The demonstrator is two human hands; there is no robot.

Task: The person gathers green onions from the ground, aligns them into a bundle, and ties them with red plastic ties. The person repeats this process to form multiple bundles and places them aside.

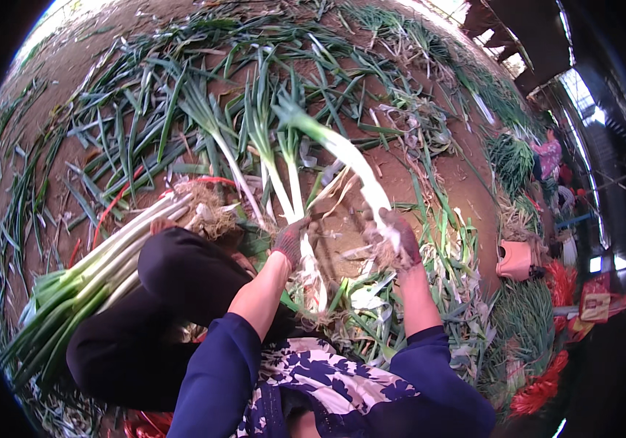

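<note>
Gloved, my left hand (292,241) is closed around a few long green onions (277,189). Their green tops point away from me, and stringy roots (313,279) hang below the fist. My right hand (405,241), also gloved, grips the root end of a single thick green onion (354,159). That stalk is slightly blurred and slants up to the left, its leaves overlapping the litter beyond. Between the hands lies bare soil (345,241). By my bent knee on the left rests a bundle of white-stemmed green onions (121,235), roots toward the middle.
Cut green leaves (143,109) litter the soil ahead. Peeled skins and leaves (455,274) heap beside my right arm. Red strapping (211,179) lies by the bundle. At right are a pink plastic stool (514,260), red plastic strands (540,386) and another person (549,153).
</note>
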